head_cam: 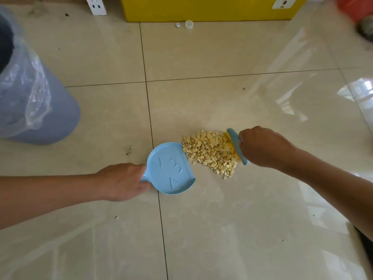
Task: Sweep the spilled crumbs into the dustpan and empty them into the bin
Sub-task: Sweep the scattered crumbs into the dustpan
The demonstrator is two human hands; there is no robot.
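Tiled floor (222, 57). Crumbs (212, 152) lie heaped between both grips: left hand (123, 181) closed on dustpan (171, 168), its lip touching them; right hand (262, 147) closed on brush (236, 145) behind them.

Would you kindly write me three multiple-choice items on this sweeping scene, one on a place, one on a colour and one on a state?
1. Where do the crumbs lie?
A. between the dustpan and the brush
B. inside the bin
C. against the yellow box

2. What colour is the dustpan?
A. red
B. light blue
C. black

3. What state is the dustpan in?
A. heaped with crumbs
B. upside down
C. holding no crumbs, its open edge at the pile

Answers:
1 A: the pile sits on the floor tile with the dustpan to its left and the brush to its right.
2 B: its tray and handle are pale blue.
3 C: its tray shows only raised markings, while the left hand holds the handle and the right hand holds the brush.
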